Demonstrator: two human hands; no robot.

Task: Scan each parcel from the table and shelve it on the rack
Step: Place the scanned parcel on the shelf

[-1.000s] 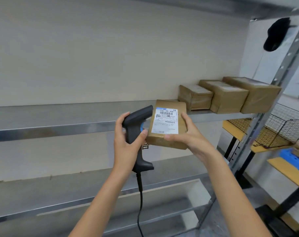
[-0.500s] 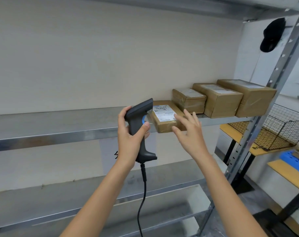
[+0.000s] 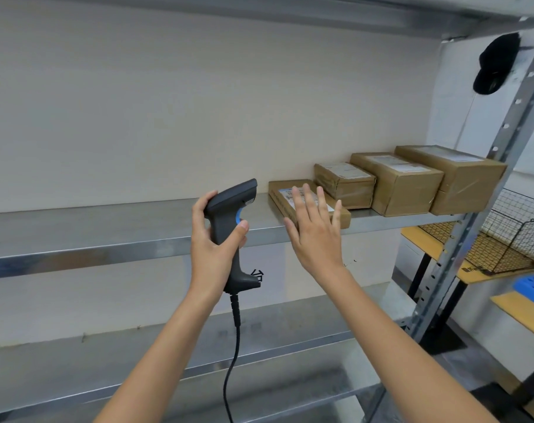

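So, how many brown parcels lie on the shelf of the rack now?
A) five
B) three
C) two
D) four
D: four parcels sit in a row on the shelf, from the flat parcel by the open right hand to the largest parcel at the far end.

Your body in view: two forearms and two hands only. Your left hand [image 3: 216, 239] bare: no glove, no ring, no watch or band at wrist. Your right hand [image 3: 316, 236] bare too: no glove, no ring visible, wrist uncovered. Both your forearms bare up to bottom edge of picture; no sleeve or cuff shows. Your nails short, unpainted where visible. No marks or tattoos seen.
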